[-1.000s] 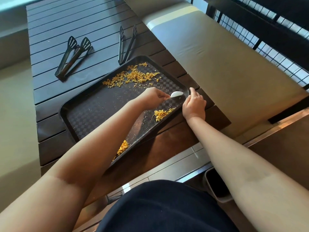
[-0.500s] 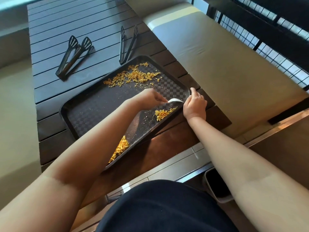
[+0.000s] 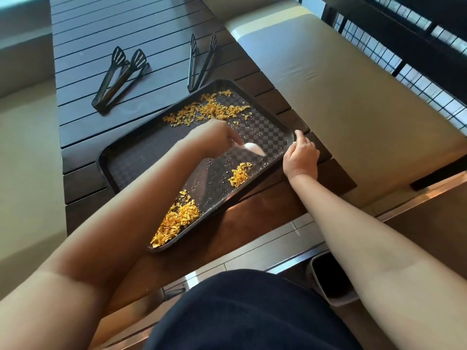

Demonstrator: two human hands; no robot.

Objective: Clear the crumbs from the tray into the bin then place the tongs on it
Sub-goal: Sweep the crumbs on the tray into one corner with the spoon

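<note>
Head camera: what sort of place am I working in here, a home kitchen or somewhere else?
Probably a cafe or food-court seating area rather than a kitchen. A dark slatted table stands between long cushioned benches, with a checkered serving tray on it, two serving tongs beside it, and a metal railing behind.

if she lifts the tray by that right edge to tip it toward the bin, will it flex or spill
The tray looks thin and wide, so lifted by one edge under the right hand it may flex a little. Its rim is low, so the loose crumbs heaped at the near corner would probably slide out fast; the far crumbs may scatter.
</note>
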